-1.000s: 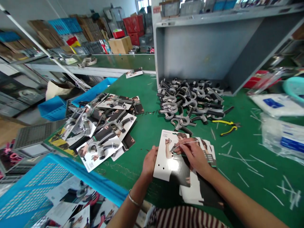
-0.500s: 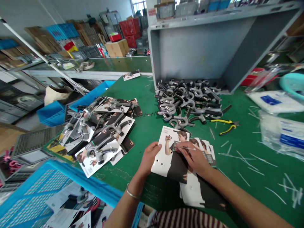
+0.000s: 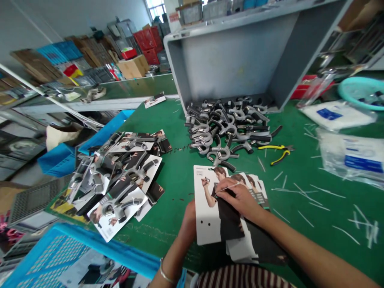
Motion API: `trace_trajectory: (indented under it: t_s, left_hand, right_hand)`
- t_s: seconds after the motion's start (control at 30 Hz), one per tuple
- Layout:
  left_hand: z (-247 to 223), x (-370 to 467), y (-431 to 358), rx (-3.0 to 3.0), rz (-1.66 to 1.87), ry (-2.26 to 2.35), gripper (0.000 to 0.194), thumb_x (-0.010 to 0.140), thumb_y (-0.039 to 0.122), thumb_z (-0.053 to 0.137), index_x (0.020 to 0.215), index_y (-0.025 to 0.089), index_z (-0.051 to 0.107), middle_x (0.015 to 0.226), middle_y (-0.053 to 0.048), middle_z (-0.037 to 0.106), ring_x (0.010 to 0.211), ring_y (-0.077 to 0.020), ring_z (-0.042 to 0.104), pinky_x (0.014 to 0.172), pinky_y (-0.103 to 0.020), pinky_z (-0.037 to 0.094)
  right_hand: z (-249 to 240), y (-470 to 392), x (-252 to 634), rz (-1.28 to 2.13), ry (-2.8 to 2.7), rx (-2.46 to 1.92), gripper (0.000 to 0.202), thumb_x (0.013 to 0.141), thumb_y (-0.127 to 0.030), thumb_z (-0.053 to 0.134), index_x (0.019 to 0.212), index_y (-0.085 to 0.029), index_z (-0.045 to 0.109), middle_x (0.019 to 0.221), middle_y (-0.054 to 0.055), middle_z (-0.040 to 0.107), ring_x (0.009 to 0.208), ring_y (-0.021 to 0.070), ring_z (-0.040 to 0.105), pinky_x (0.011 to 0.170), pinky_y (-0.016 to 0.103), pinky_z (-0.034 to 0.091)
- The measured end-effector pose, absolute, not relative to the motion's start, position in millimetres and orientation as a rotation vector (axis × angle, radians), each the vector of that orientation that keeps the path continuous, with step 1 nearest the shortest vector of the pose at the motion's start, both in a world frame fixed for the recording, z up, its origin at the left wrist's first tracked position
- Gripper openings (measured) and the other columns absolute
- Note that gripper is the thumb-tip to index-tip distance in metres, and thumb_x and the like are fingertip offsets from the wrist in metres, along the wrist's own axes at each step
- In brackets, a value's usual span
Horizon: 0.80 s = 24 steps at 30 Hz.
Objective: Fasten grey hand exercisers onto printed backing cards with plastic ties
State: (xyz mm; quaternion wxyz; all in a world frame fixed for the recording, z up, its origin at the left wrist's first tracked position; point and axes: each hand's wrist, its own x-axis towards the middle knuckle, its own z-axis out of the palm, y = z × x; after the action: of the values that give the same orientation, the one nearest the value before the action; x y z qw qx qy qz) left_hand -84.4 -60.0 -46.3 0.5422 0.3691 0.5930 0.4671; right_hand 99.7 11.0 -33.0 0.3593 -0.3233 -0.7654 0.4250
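Note:
My left hand (image 3: pixel 189 216) holds a printed backing card (image 3: pixel 207 232) by its left side, with the fingers hidden behind it. The card carries a picture of a person and has small punched holes. In a pinch, my right hand (image 3: pixel 241 199) has a thin white cable tie (image 3: pixel 225 187) against the card's front, near the holes in its middle. Under that hand lies a stack of similar cards (image 3: pixel 240 242). Beyond the card, a heap of grey and black hand grips (image 3: pixel 222 128) spills from a tipped grey crate (image 3: pixel 231 60).
Cards with grips attached (image 3: pixel 126 176) are piled at the left of the green table (image 3: pixel 177 188). A blue basket (image 3: pixel 60 248) stands at the lower left. Yellow-handled cutters (image 3: pixel 277 152), loose tie pieces (image 3: pixel 306 218) and plastic bags of ties (image 3: pixel 354 154) lie to the right.
My left hand has slid from the card's front left edge to behind it. The card now stands more upright to the view. My right hand keeps its pinch on the tie; the camera has shifted slightly.

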Motion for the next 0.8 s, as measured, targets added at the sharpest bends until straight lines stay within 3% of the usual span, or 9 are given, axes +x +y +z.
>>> trace_trajectory:
  t_s: [0.13, 0.27, 0.37, 0.57, 0.7, 0.8]
  left_hand:
    - [-27, -80, -71, 1.125, 1.070, 1.497, 0.006, 0.064, 0.014, 0.070, 0.060, 0.018, 0.067, 0.068, -0.005, 0.068, 0.075, -0.0238, 0.061, 0.076, -0.031, 0.048]
    - [-27, -79, -79, 1.294, 1.047, 1.703, 0.022, 0.072, 0.014, 0.066, 0.092, 0.020, 0.074, 0.088, -0.008, 0.071, 0.084, -0.0254, 0.062, 0.081, -0.032, 0.047]
    - [-24, -85, -85, 1.350, 0.919, 1.770, 0.027, 0.074, 0.013, 0.063, 0.097, 0.021, 0.075, 0.094, -0.009, 0.070, 0.087, -0.0262, 0.062, 0.082, -0.032, 0.046]
    - [9, -100, -100, 1.341, 0.764, 1.314, 0.031, 0.085, 0.018, 0.055, 0.109, 0.024, 0.074, 0.112, -0.008, 0.068, 0.099, -0.0246, 0.062, 0.093, -0.031, 0.045]
    - [6, -99, -97, 1.512, 0.884, 1.486, 0.026, 0.087, 0.019, 0.055, 0.099, 0.025, 0.077, 0.098, -0.007, 0.068, 0.091, -0.0220, 0.061, 0.085, -0.028, 0.046]
    - [-12, -90, -84, 1.523, 1.031, 1.547, 0.022, 0.081, 0.019, 0.062, 0.094, 0.024, 0.078, 0.104, -0.008, 0.068, 0.096, -0.0243, 0.061, 0.086, -0.030, 0.046]
  right_hand:
    - [-34, 12, 102, 1.107, -1.969, -0.798, 0.010, 0.093, -0.030, 0.060, 0.090, -0.024, 0.067, 0.090, 0.004, 0.068, 0.090, 0.0208, 0.062, 0.086, 0.035, 0.045]
    - [-35, 11, 103, 1.159, -1.946, -0.779, 0.011, 0.092, -0.031, 0.061, 0.090, -0.024, 0.068, 0.092, 0.004, 0.068, 0.090, 0.0204, 0.061, 0.086, 0.035, 0.045]
    - [-34, 13, 105, 1.245, -1.928, -0.790, 0.013, 0.093, -0.033, 0.059, 0.092, -0.024, 0.069, 0.093, 0.004, 0.068, 0.088, 0.0200, 0.061, 0.085, 0.035, 0.046]
    - [-38, 19, 110, 1.488, -1.705, -0.806, 0.019, 0.090, -0.040, 0.061, 0.091, -0.021, 0.068, 0.090, 0.002, 0.067, 0.087, 0.0186, 0.061, 0.082, 0.031, 0.046]
    - [-40, 21, 110, 1.598, -1.601, -0.811, 0.020, 0.088, -0.040, 0.064, 0.091, -0.020, 0.066, 0.089, 0.002, 0.066, 0.086, 0.0179, 0.060, 0.081, 0.031, 0.046]
    - [-40, 20, 110, 1.566, -1.633, -0.803, 0.021, 0.088, -0.041, 0.064, 0.091, -0.020, 0.066, 0.089, 0.001, 0.065, 0.086, 0.0177, 0.060, 0.081, 0.030, 0.046]
